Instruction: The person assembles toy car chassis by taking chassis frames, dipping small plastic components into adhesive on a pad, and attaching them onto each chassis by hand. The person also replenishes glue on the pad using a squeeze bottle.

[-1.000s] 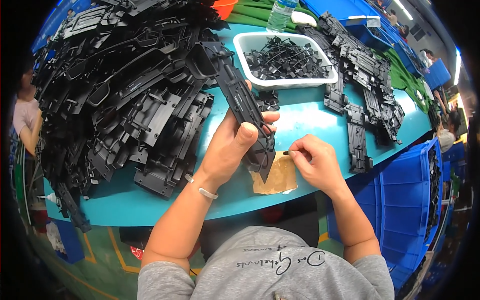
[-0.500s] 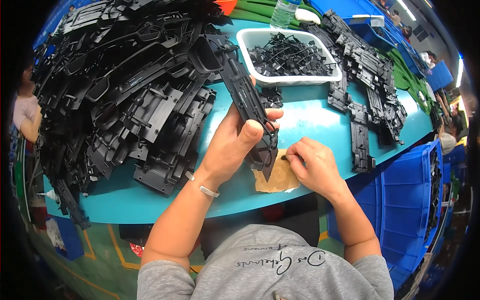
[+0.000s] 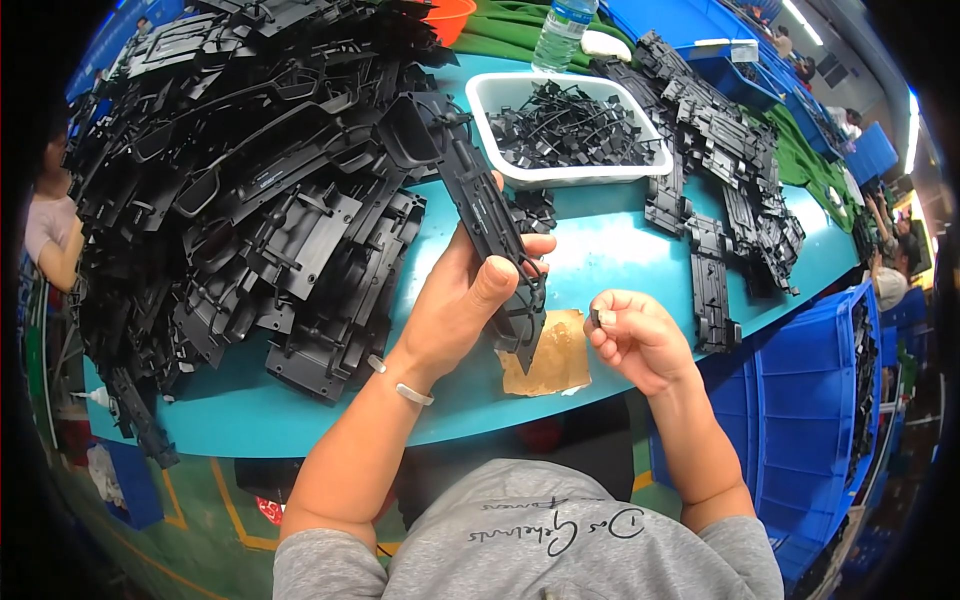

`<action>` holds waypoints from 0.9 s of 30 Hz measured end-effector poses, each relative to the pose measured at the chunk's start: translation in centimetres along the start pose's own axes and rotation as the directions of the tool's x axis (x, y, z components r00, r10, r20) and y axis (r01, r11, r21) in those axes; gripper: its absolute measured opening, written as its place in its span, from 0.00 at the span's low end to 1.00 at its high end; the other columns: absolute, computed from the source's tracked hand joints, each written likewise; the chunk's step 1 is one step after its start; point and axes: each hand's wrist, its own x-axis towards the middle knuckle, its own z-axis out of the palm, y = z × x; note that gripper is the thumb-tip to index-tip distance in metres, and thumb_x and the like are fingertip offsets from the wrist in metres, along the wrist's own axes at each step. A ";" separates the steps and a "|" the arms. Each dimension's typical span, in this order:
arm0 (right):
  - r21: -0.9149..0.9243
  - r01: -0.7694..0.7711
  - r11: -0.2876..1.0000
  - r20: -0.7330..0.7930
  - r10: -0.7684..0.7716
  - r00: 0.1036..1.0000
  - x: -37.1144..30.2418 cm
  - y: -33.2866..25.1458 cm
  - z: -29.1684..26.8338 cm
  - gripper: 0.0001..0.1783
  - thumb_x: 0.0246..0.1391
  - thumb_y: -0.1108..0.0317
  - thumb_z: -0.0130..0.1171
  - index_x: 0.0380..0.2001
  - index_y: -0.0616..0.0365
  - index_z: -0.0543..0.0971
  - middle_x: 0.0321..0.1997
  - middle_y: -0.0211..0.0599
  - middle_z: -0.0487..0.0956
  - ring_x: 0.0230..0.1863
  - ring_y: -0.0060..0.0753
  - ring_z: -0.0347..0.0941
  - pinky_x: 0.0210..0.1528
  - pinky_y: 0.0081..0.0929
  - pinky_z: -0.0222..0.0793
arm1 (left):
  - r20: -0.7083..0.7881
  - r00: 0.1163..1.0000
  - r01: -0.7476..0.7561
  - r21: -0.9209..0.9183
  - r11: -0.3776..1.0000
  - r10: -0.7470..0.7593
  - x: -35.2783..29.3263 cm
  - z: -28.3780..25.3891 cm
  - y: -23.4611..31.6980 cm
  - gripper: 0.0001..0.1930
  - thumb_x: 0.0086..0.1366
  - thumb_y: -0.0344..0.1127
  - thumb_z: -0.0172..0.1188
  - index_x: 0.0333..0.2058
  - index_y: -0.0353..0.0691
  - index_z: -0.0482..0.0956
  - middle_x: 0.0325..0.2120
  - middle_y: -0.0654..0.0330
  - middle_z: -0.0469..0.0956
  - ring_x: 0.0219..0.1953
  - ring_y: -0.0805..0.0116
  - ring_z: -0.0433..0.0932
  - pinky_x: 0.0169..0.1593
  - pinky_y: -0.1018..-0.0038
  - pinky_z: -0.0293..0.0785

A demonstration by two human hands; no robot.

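My left hand (image 3: 462, 305) is wrapped round a long black plastic panel (image 3: 478, 205), thumb on top. The panel is tilted, its cupped end up and away and its pointed end down toward me. To the right, my right hand (image 3: 640, 338) pinches a small black piece (image 3: 596, 317) between thumb and fingertips, apart from the panel; its exact kind is too small to make out. Below and between the hands lies a tan sheet (image 3: 548, 358), flat on the turquoise table (image 3: 460, 400), shiny in patches.
A large heap of black panels (image 3: 300, 235) covers the left side. Behind my hands stands a white tub (image 3: 575, 178) of small black parts. More black panels (image 3: 712, 290) lie at the right. A water bottle (image 3: 560, 38) stands at the back; blue crates (image 3: 800, 395) are beside the table.
My right hand has lifted off the tan sheet and moved slightly right, the small black piece now showing in its fingertips. My left hand still holds the panel in nearly the same place.
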 end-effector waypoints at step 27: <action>-0.708 0.703 0.066 0.409 -0.773 0.485 -1.0 1.5 5.9 0.11 0.36 0.86 0.62 0.27 0.62 0.80 0.27 0.38 0.80 0.28 0.35 0.78 0.29 0.24 0.73 | 0.042 0.997 0.067 0.059 0.996 -0.069 -0.1 0.6 0.4 0.62 0.48 0.75 0.57 0.68 0.37 0.41 0.49 0.46 0.74 0.48 0.64 0.76 0.54 0.68 0.72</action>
